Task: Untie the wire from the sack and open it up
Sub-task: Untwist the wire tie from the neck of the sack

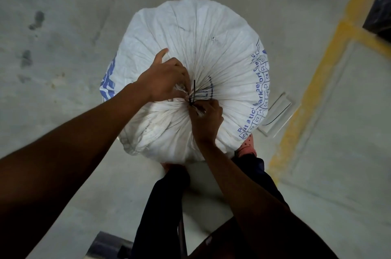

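A full white woven sack (211, 32) with blue print stands upright on the floor, its mouth gathered into tight pleats at the middle. A thin black wire (194, 91) binds the gathered neck, one end sticking up. My left hand (164, 77) grips the bunched fabric just left of the wire, thumb raised. My right hand (208, 120) pinches the wire at the knot from below and right, fingers closed on it.
Grey concrete floor (63, 26) all around. A yellow painted line (317, 81) runs along the right. A pale flat plate (279, 113) lies on the floor by the sack's right side. My legs and a pink shoe (246, 146) are right behind the sack. Dark objects sit at the top right.
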